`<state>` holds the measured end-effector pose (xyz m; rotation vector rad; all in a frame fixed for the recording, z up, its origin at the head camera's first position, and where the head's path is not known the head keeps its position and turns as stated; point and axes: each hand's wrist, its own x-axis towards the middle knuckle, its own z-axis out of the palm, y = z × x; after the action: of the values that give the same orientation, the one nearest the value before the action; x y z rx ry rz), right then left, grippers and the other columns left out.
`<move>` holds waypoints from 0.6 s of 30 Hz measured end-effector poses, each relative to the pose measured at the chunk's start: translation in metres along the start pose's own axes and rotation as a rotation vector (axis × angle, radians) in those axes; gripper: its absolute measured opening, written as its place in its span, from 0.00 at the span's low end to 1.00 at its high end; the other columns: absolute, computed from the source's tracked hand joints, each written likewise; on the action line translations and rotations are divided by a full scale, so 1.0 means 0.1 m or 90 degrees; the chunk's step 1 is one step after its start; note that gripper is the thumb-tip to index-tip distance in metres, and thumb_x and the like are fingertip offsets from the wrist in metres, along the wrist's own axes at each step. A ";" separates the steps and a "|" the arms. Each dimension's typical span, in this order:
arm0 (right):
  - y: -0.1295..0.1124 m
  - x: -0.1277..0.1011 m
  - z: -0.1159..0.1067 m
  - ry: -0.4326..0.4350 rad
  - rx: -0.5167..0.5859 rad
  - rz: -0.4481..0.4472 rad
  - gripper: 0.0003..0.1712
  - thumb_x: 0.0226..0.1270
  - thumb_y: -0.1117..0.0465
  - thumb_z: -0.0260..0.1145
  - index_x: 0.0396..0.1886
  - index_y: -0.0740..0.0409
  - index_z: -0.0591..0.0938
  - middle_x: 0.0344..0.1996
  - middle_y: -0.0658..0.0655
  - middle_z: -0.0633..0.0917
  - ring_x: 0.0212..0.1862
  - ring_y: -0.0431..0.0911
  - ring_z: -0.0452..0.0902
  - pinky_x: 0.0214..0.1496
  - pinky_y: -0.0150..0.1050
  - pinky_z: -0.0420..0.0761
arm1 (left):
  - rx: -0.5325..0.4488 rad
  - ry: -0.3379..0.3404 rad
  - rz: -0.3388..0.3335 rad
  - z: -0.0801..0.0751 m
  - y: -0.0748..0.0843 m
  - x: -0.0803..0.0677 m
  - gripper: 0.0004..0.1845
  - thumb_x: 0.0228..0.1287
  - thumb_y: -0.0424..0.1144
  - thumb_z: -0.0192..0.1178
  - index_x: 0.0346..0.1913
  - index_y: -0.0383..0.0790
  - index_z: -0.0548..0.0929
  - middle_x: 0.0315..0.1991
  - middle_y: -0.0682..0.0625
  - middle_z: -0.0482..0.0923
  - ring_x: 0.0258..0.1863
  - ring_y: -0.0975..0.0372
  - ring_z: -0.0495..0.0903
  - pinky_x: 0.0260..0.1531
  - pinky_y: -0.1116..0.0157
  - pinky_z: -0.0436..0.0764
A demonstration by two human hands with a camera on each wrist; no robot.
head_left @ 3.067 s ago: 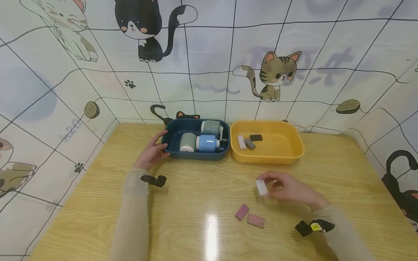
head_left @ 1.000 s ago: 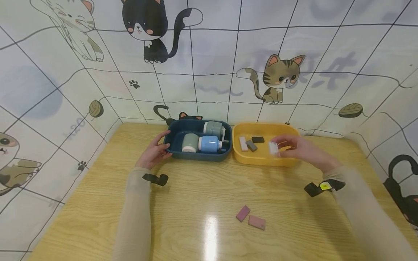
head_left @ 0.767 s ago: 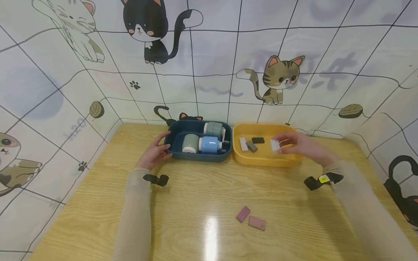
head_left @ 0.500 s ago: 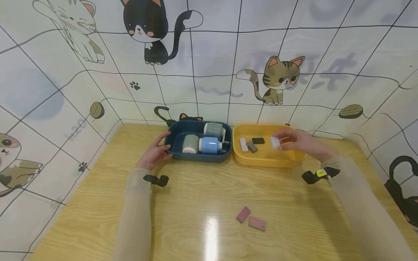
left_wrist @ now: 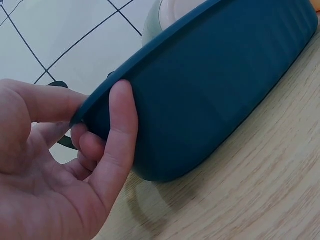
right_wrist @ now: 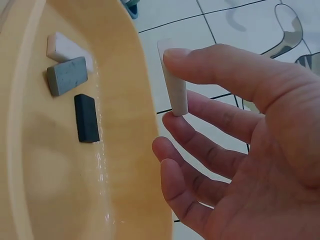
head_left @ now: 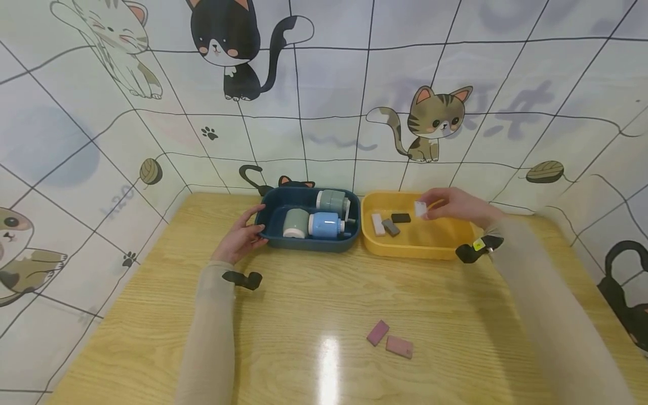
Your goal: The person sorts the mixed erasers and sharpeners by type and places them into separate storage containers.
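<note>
1. The white eraser [head_left: 420, 208] sits pinched between thumb and forefinger of the right hand [head_left: 455, 206], held in the air above the far side of the yellow tray [head_left: 420, 251].
2. From the right wrist view, the eraser stands on edge between the thumb tip and a finger below it; the other fingers [right_wrist: 200, 150] curl loosely beneath, not touching it.
3. Inside the tray lie a pale eraser [head_left: 377, 223], a grey eraser [head_left: 390, 226] and a black eraser [head_left: 401, 217], close together at its left end.
4. The left hand [head_left: 238, 239] grips the left rim of the dark blue tray [head_left: 304, 244], thumb against its wall.
5. Two pink erasers [head_left: 390, 340] lie on the bench [head_left: 283, 315], near the front.
</note>
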<state>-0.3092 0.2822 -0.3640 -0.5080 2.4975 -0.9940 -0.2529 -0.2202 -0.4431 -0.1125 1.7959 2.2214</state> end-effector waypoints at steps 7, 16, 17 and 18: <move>0.01 0.19 0.04 -0.018 -0.010 -0.005 0.30 0.65 0.56 0.68 0.61 0.68 0.73 0.54 0.66 0.78 0.56 0.58 0.72 0.56 0.50 0.72 | -0.001 -0.016 0.002 0.02 0.03 -0.03 0.32 0.72 0.24 0.47 0.75 0.45 0.54 0.23 0.46 0.63 0.16 0.61 0.67 0.39 0.64 0.83; 0.10 0.40 0.13 -0.069 0.020 0.021 0.29 0.65 0.60 0.66 0.63 0.67 0.71 0.59 0.70 0.72 0.60 0.61 0.67 0.61 0.54 0.71 | -0.012 -0.003 0.016 -0.07 -0.10 0.09 0.30 0.73 0.25 0.47 0.73 0.49 0.60 0.22 0.47 0.63 0.15 0.63 0.67 0.35 0.66 0.83; 0.10 0.42 0.14 -0.076 0.031 0.025 0.30 0.65 0.61 0.66 0.64 0.66 0.70 0.60 0.71 0.72 0.60 0.61 0.67 0.62 0.54 0.70 | -0.011 -0.001 0.018 -0.08 -0.11 0.10 0.30 0.73 0.25 0.47 0.73 0.49 0.60 0.22 0.48 0.64 0.15 0.63 0.67 0.34 0.66 0.83; 0.11 0.43 0.14 -0.084 0.037 0.026 0.30 0.66 0.62 0.65 0.65 0.66 0.69 0.60 0.72 0.71 0.60 0.61 0.67 0.62 0.55 0.69 | -0.010 0.000 0.020 -0.09 -0.12 0.10 0.30 0.73 0.25 0.48 0.73 0.50 0.60 0.22 0.48 0.64 0.15 0.63 0.67 0.34 0.66 0.83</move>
<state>-0.3414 0.2618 -0.3914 -0.4864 2.3468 -0.9823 -0.2606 -0.2246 -0.4583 -0.0873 1.7922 2.2572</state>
